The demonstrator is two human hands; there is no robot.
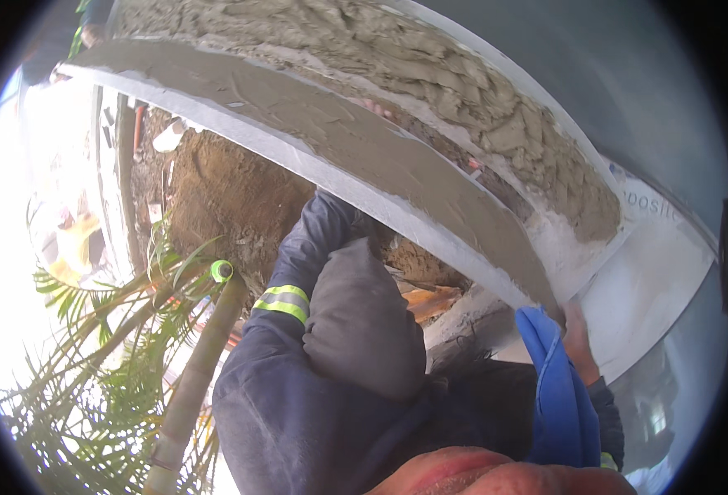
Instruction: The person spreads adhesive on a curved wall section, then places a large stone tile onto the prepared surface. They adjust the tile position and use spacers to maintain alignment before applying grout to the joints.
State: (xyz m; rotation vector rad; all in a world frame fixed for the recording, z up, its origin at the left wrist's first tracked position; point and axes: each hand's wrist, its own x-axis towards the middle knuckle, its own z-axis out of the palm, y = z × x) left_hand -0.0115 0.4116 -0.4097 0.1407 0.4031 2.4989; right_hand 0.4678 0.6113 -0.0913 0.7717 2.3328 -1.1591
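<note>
A long curved slab [323,165] with a pale edge crosses the view, its upper face coated with grey-brown mortar. My left arm reaches beneath its near edge; the palm is hidden, and what look like the fingertips of my left hand [374,107] show at its far edge. Around the slab's right end my right hand [577,342] is closed, partly covered by a blue cloth flap [558,388]. At the far left end, a co-worker's hand [59,76] is by the slab. Beyond lies a curved bed of ridged mortar [463,78] on a pale surface.
A palm trunk [195,388] with green fronds rises at left. Brown soil [224,194] lies under the slab. At right, a white printed sheet [661,264] adjoins a smooth grey surface [628,91]. My raised knee [364,322] is close below the slab.
</note>
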